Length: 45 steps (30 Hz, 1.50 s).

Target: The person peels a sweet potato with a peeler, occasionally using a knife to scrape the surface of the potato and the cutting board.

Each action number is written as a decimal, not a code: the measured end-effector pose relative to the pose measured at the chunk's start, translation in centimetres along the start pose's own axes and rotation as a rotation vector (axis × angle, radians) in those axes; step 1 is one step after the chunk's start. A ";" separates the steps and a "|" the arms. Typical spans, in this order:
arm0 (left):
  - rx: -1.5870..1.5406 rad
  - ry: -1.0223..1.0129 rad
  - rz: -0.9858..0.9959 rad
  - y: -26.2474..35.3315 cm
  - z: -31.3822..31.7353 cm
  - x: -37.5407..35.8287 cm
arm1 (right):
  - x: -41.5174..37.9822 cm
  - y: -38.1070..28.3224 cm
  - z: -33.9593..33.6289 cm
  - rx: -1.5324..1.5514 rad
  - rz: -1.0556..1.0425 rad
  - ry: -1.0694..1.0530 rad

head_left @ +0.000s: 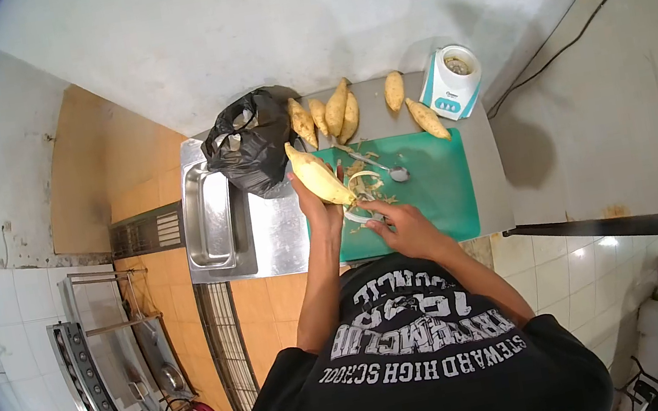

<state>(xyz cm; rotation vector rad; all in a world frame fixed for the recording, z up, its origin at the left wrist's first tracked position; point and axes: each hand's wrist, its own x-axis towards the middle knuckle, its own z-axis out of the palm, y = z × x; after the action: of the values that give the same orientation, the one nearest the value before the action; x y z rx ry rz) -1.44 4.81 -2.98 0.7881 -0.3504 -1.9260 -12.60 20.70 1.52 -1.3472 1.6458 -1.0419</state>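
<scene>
My left hand point(321, 207) is wrapped round a large peeled sweet potato point(316, 175), pale yellow and tilted over the left part of the green cutting board point(444, 196). At the tuber's lower right end, my right hand point(409, 230) is closed on what looks like a white peeler point(360, 217); its blade is hard to make out. Thin peelings point(373, 184) lie scattered on the board beside the tuber. Among them rests a metal spoon point(399, 174), its bowl toward the right.
Several unpeeled sweet potatoes point(338, 108) lie along the wall. A black plastic bag point(252, 144) stands left of the board, beside a steel sink point(210, 216). A white and turquoise appliance base point(452, 83) sits at the back right. The counter's front edge meets my body.
</scene>
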 end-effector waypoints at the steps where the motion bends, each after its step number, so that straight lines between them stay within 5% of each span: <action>1: -0.045 0.010 -0.006 0.2 0.0 0.2 | 0.1 0.1 -0.1 -0.003 -0.005 -0.004; 13: -0.192 -0.095 -0.035 2.3 -2.5 1.3 | 0.3 -1.8 -1.5 0.033 0.002 0.016; 19: 0.074 -0.147 -0.145 0.4 0.2 -1.7 | 2.9 -4.2 -1.9 0.037 0.062 -0.014; 25: 0.163 -0.184 -0.192 -0.6 0.6 -2.1 | 4.1 -1.8 -0.5 -0.020 -0.151 0.143; 45: 0.075 0.039 0.016 1.6 -0.9 1.1 | 0.4 -1.9 -2.1 -0.090 0.165 -0.130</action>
<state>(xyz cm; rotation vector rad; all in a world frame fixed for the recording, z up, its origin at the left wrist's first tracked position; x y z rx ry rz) -0.13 3.14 -3.20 0.8684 -0.4055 -1.8885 -13.87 20.38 4.06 -1.2843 1.6911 -0.7759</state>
